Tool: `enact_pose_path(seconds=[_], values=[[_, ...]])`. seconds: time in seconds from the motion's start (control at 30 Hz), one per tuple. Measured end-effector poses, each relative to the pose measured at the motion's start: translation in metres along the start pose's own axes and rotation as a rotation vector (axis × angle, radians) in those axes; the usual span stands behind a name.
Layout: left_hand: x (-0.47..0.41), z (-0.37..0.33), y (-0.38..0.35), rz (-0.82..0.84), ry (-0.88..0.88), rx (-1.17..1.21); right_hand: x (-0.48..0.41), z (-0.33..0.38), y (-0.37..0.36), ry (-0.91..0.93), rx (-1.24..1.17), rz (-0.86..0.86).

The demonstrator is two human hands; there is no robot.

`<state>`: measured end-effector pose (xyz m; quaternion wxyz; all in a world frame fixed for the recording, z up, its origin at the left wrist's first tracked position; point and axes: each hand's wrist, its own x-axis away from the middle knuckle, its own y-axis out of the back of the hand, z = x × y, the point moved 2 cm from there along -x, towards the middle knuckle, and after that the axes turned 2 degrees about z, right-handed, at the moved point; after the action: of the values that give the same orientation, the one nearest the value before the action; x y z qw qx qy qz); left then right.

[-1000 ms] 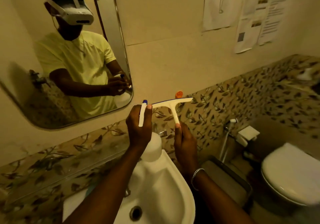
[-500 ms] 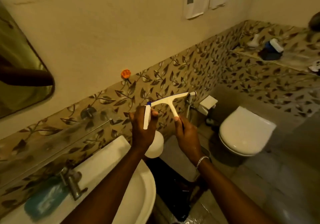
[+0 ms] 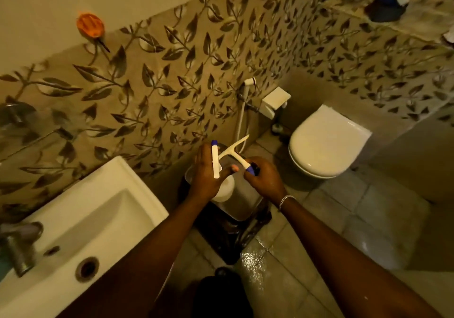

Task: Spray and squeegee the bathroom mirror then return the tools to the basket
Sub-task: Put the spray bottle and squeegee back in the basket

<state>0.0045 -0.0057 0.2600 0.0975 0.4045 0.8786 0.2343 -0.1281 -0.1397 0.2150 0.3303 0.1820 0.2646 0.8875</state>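
My left hand [image 3: 205, 172] grips a white spray bottle [image 3: 224, 190] by its neck, its white trigger with a blue tip pointing up. My right hand [image 3: 266, 181] holds a white squeegee [image 3: 233, 150] by the blue end of its handle, the blade tilted up toward the wall. Both hands hover close together just above a pale basket [image 3: 245, 208] that stands on a dark bag on the floor. The bottle hides part of the basket's opening. The mirror is out of view.
A white sink [image 3: 98, 209] with a metal tap [image 3: 22, 251] is at lower left. At right is a toilet [image 3: 326, 143] with its lid closed, and a hand sprayer [image 3: 249, 81] hangs on the leaf-tiled wall. The floor tiles [image 3: 258, 263] look wet.
The view has swung from the mirror down and right to the floor. Both hands have lowered with the bottle and squeegee to just over the basket.
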Motion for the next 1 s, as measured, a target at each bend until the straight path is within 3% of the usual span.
enact_pose_path(seconds=[0.13,0.5,1.0], values=[[-0.009,0.045,-0.041,-0.016,0.018,-0.147,-0.015,-0.047,-0.023,0.013,0.138,0.067],[-0.027,0.134,-0.109,-0.047,0.092,-0.15,-0.056,-0.122,-0.083,-0.026,0.238,0.171],[-0.041,0.185,-0.152,-0.007,0.132,-0.172,-0.07,-0.158,-0.104,-0.169,0.252,0.209]])
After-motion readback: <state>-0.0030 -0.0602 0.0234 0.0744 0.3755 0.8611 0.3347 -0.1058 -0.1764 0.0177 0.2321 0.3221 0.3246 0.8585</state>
